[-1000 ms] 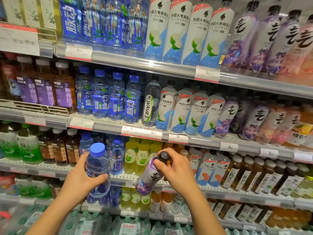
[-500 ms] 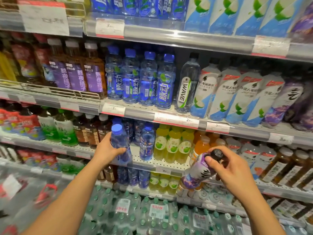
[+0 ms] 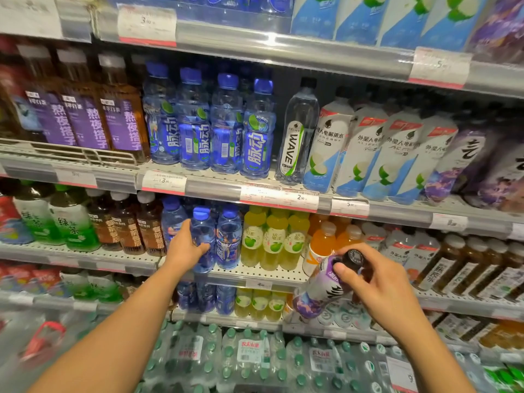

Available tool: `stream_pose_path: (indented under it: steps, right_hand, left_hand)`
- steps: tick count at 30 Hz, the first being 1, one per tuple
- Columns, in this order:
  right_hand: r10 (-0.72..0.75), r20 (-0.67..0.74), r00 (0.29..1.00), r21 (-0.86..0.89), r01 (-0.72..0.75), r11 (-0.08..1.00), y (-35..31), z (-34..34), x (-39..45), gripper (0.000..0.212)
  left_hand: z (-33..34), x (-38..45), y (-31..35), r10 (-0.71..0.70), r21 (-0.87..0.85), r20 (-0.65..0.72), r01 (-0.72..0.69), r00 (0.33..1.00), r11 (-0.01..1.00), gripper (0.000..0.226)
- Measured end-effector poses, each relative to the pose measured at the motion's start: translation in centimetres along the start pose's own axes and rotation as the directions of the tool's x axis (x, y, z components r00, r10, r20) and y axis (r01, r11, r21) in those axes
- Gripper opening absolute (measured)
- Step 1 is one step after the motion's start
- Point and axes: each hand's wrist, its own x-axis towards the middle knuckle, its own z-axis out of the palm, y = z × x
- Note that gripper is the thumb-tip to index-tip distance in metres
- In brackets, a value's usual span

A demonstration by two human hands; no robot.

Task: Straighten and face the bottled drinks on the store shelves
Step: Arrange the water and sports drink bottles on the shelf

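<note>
The left hand (image 3: 185,248) grasps the clear blue plastic sports-drink bottle with a blue cap (image 3: 203,239), thumb on its left flank and fingers curled round the lower body, while the bottle stands upright at the front edge of the perforated grey metal shelf (image 3: 255,275). This grip suits seating the bottle in its lane, beside the matching blue bottle (image 3: 228,236) at 3 o'clock, and rotating its label outward; the label facing cannot be read through the blur. The right hand (image 3: 377,287) pinches the black cap and neck of the purple-and-white labelled plastic bottle (image 3: 317,290), which hangs tilted with its base toward 7 o'clock, off any shelf and in front of the lower shelf edge. Holding by the neck keeps this bottle clear of the stock; it probably belongs with the similar purple bottles (image 3: 465,163) at 2 o'clock on the shelf above. To the 3 o'clock side of the blue lane stand yellow-green apple-drink bottles (image 3: 272,239), then orange bottles (image 3: 323,245); at 9 o'clock stand brown tea bottles (image 3: 127,225). The shelving is tiered, with clear price-tag rails (image 3: 279,198) along each front edge. Shrink-wrapped packs of green-capped water (image 3: 249,353) fill the bottom tier at 6 o'clock.
</note>
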Motion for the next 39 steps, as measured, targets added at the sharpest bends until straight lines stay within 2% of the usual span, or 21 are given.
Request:
stream_pose_path:
  steps: [3, 7, 8, 10, 12, 16, 23, 28, 34, 39]
  right_hand:
    - [0.0, 0.013, 1.0, -0.022, 0.0, 1.0, 0.0, 0.1, -0.1, 0.016]
    - [0.0, 0.015, 1.0, -0.013, 0.0, 1.0, -0.3, 0.2, -0.3, 0.018]
    - [0.001, 0.015, 1.0, -0.006, -0.001, 1.0, -0.3, 0.1, -0.3, 0.018]
    - [-0.001, 0.012, 1.0, 0.003, 0.001, 1.0, -0.3, 0.1, -0.5, 0.02]
    - [-0.003, 0.011, 1.0, 0.005, 0.003, 1.0, -0.3, 0.1, -0.6, 0.022]
    - [-0.005, 0.008, 1.0, 0.003, 0.005, 1.0, -0.2, 0.0, -0.7, 0.022]
    - [0.001, 0.005, 1.0, -0.018, 0.0, 1.0, -0.2, -0.4, -1.1, 0.02]
    - [0.009, -0.004, 1.0, -0.02, -0.009, 1.0, -0.9, -0.9, -1.6, 0.015]
    - [0.024, -0.011, 1.0, -0.018, -0.025, 1.0, -1.1, -1.4, -2.0, 0.017]
    - [0.036, -0.002, 0.999, -0.032, -0.036, 0.999, -0.8, -2.3, -2.4, 0.012]
  left_hand:
    - [0.2, -0.1, 0.0, 0.028, 0.067, -0.04, -0.026, 0.999, 0.997, 0.076]
    - [0.3, -0.7, -0.6, 0.079, 0.232, -0.185, -0.035, 0.98, 0.972, 0.08]
    - [0.5, -0.9, -1.0, 0.069, 0.203, -0.224, -0.023, 0.972, 0.979, 0.078]
    - [1.2, -1.7, -1.8, -0.002, 0.069, -0.283, 0.023, 0.959, 0.997, 0.059]
    - [2.4, -2.4, -2.9, -0.125, -0.025, -0.257, 0.123, 0.958, 0.992, 0.037]
    - [4.8, -2.8, -4.7, -0.243, -0.102, -0.119, 0.231, 0.963, 0.967, 0.022]
    - [4.9, -0.8, -4.4, -0.29, -0.052, -0.152, 0.285, 0.945, 0.957, 0.031]
    - [4.9, -0.2, -4.1, -0.32, -0.007, -0.125, 0.321, 0.939, 0.947, 0.027]
    - [4.6, -0.3, -3.5, -0.334, -0.031, -0.09, 0.333, 0.938, 0.942, 0.029]
    - [5.3, 0.5, -3.9, -0.336, -0.032, -0.057, 0.335, 0.94, 0.942, 0.025]
